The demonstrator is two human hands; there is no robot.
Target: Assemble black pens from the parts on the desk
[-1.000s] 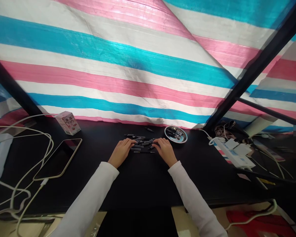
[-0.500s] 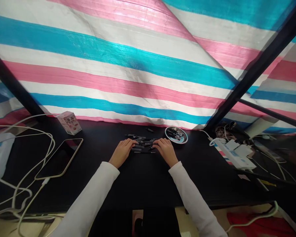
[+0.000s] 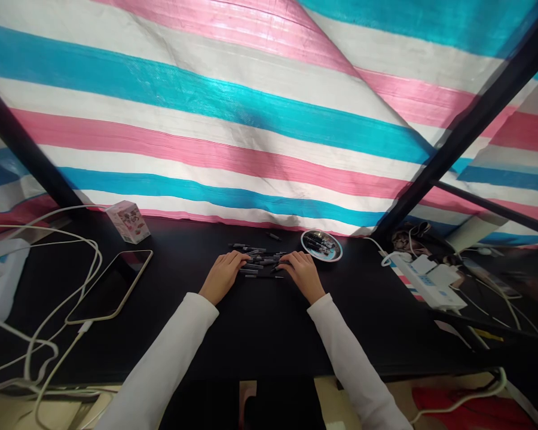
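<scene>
Pen parts [image 3: 264,261], clear tubes and black pieces, lie in a loose pile on the black table [image 3: 260,322]. At the pile's left end is my left hand [image 3: 223,275], its fingertips pinched together; whatever they hold is too small to make out. From the right, my right hand [image 3: 303,275] pinches a short black pen part [image 3: 274,270] over the pile's edge. One thin pen refill [image 3: 263,276] lies in front of the pile. Behind it rests a single black pen piece [image 3: 273,237]. A round metal bowl [image 3: 339,254] with black pen parts in it stands behind my right hand.
On the left are a phone [image 3: 112,286] on a charging cable, a pink box [image 3: 128,222] and tangled white cables [image 3: 40,334]. A white power strip [image 3: 434,289] with plugs sits at the right. Striped sheeting [image 3: 233,149] hangs behind the table.
Both hands keep their places at the pile, with only slight finger movement. The whole view has shifted very slightly.
</scene>
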